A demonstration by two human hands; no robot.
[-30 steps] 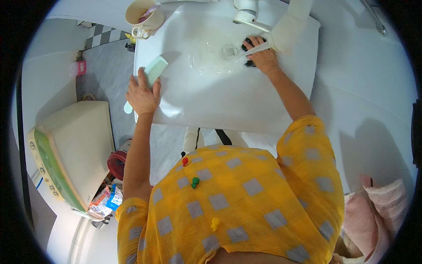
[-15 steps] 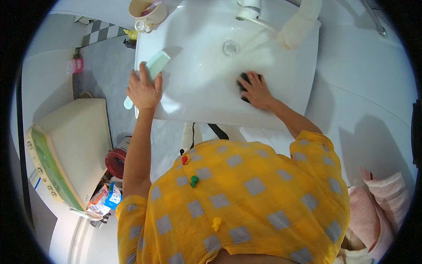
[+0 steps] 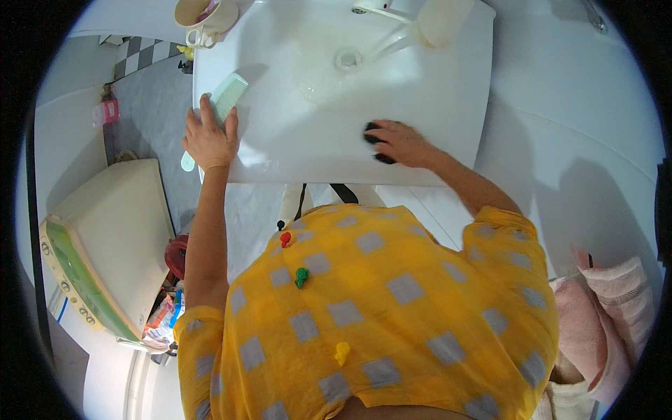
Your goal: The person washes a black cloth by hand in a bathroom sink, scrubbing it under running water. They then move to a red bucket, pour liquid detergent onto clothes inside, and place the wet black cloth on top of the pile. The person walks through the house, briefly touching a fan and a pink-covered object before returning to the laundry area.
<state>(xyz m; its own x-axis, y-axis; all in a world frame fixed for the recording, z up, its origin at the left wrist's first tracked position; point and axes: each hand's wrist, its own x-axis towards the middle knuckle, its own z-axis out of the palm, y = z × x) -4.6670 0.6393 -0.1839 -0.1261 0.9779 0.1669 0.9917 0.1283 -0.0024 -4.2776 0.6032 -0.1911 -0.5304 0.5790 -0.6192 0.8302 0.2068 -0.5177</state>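
My left hand is at the left rim of the white washbasin, closed over a pale green comb. The comb's toothed end shows between index finger and thumb over the basin. Its rounded handle tip pokes out beyond the rim. On the near right part of the basin, my right hand grips a soft-looking black pad, whose exact kind I cannot make out. Most of the pad is hidden under the fingers. Around the drain, some water lies on the basin's bottom.
A beige cup stands on the basin's far left corner. The tap and a pale, translucent upright object are at the far side. A cream and green washing machine is at left. Pink towels hang at lower right.
My right hand has drawn the black pad nearer the basin's front edge. The whole view has shifted a little, while my left hand keeps its place with the comb.
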